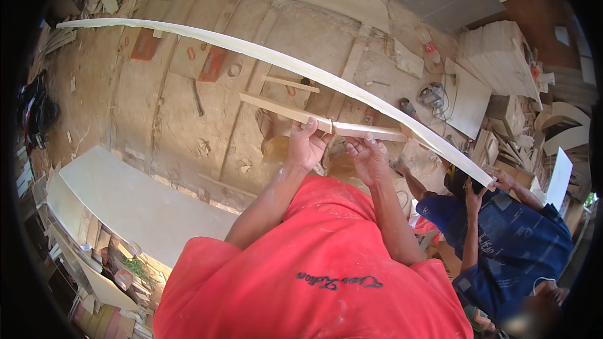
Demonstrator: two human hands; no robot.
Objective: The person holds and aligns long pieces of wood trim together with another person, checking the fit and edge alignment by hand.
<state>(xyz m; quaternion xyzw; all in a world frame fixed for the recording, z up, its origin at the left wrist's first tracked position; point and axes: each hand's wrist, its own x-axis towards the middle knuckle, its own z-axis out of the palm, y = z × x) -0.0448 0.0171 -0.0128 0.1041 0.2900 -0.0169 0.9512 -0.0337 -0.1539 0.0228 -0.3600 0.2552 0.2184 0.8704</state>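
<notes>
My left hand [306, 147] grips a pale wooden strip [276, 105] near its right end, fingers curled beneath it. My right hand [367, 160] holds a second, whiter strip [375, 132] near its left end. The two strips meet or nearly meet end to end between my hands. Just beyond them a long, narrow pale board [264, 56] runs diagonally from the upper left down to the right, where a co-worker's hands [488, 188] hold it. Behind the strips another short batten [289, 84] is visible.
A co-worker in dark blue [509, 245] is at my right. Power tools [431, 94], stacked sheets [483, 53] and offcuts [502, 144] lie at the right. Red squares [211, 63] lie on the dusty floor [144, 107]. A large pale sheet [125, 194] sits at lower left.
</notes>
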